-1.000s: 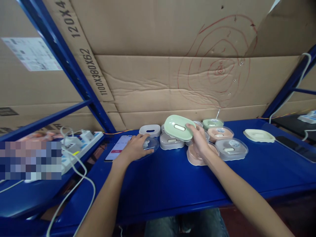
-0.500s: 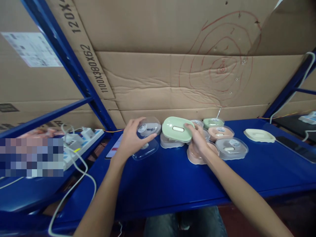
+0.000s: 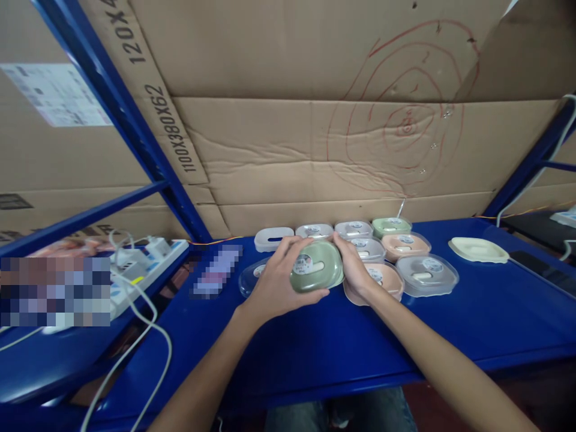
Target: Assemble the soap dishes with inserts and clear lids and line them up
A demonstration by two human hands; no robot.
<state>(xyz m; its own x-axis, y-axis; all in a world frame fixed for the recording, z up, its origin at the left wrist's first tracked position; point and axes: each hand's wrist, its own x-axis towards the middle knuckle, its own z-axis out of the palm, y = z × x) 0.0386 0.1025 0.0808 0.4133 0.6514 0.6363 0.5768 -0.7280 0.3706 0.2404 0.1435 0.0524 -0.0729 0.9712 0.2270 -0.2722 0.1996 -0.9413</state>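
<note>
2 hands: left hand [image 3: 276, 282], right hand [image 3: 355, 270]. 1 green soap box [image 3: 316, 273] between them. 8 more soap boxes on the counter [image 3: 315, 342]: 4 grey, 2 pink, 1 green, 1 white. 1 loose clear lid [image 3: 252, 276]. 1 cream tray [image 3: 478, 249].

Your only view comes from the camera on your head, looking forward and down across the blue shelf [image 3: 315, 336] from its near edge toward the cardboard wall [image 3: 292, 138] along its far edge. It sits close: your forearms run up from the bottom of the frame. The shelf's left and right ends both fall within view.
</note>
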